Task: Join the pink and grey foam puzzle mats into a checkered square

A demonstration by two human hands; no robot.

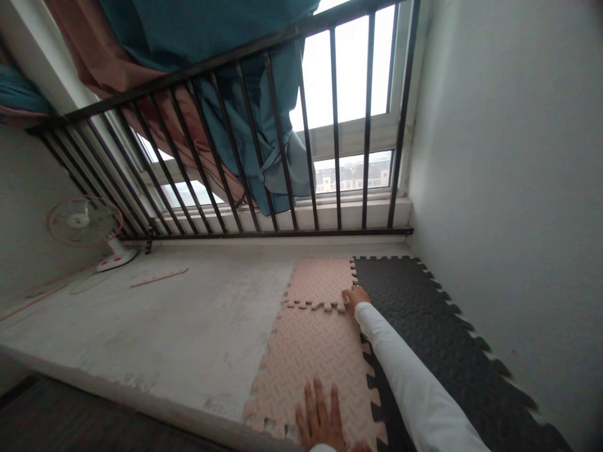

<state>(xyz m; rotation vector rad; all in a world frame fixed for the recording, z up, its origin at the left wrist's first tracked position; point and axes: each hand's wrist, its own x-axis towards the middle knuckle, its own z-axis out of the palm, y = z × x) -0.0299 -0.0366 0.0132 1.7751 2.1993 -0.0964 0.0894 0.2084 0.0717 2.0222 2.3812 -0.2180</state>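
Observation:
My left hand [321, 414] lies flat with fingers spread on the near pink foam mat tile [311, 351]. My right hand [357, 297] reaches further out, its fingers bent at the corner where the near tile, the far pink foam mat tile [320, 279] and the dark foam mats meet. It grips the edge there, though the fingertips are partly hidden. Between the two pink tiles the toothed seam is uneven, with a gap showing. Dark grey foam mats [414, 320] lie along the right, partly covered by my right sleeve.
A bare concrete ledge [188, 320] extends left, dropping at its front edge to a dark floor [75, 414]. A pink-rimmed fan [85, 221] stands at far left, near a thin pink strip [159, 278]. A metal railing [282, 233] and curtains [277, 157] line the window; a white wall [509, 188] bounds the right.

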